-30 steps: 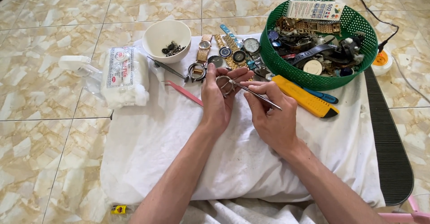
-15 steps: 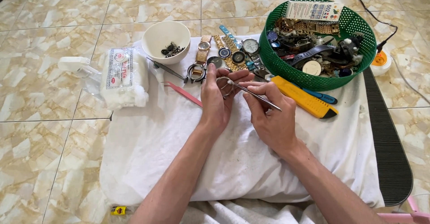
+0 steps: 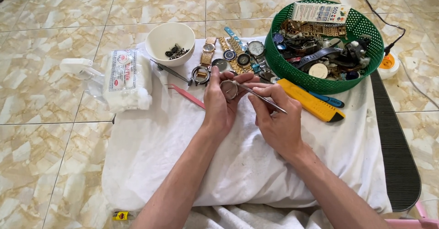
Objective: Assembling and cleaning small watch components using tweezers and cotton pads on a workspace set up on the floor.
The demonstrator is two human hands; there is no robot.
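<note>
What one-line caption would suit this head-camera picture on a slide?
Left hand holds a small round watch case while right hand works it with metal tweezers over a white cloth.

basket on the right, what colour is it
Green, a round mesh basket full of watch parts; seen in the head view.

Your near half of white cloth [image 3: 151, 165] bare: room to pass either side of your forearms. Far edge crowded: white bowl [image 3: 170, 42], row of watches [image 3: 233, 55], green basket [image 3: 361, 32] at far right corner. Cotton pack [image 3: 127, 79] blocks left edge; pink tweezers [image 3: 186, 96], yellow knife [image 3: 311, 106] flank centre.
</note>
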